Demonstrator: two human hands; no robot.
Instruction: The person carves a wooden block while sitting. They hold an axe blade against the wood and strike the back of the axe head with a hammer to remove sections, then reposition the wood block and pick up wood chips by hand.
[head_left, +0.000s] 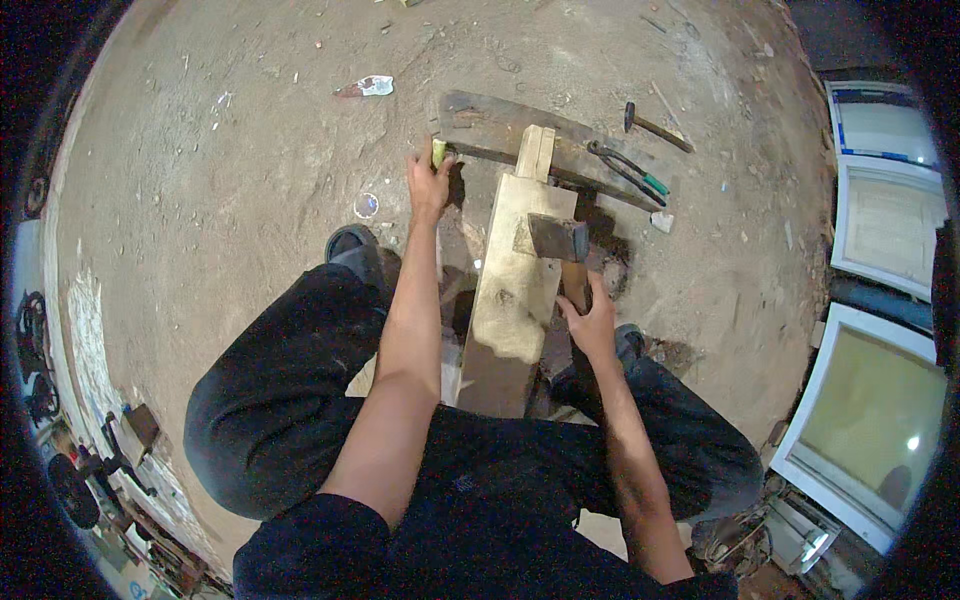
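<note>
My left hand (428,178) grips a small pale yellow-green piece (439,153), possibly wood, beside a weathered dark plank (480,120) lying crosswise. My right hand (592,320) is wrapped round the wooden handle of an axe (558,237), whose blade is over the pale timber (505,310) running between my legs. The timber has a narrower squared tongue (535,150) at its far end, over the dark plank.
A hammer (655,128) and pincers with green grips (630,172) lie at right. A small white piece (661,221) and litter (365,86) lie on the dirt floor. Framed panes (855,405) line the right side; assorted dark tools and clutter (80,490) are at lower left.
</note>
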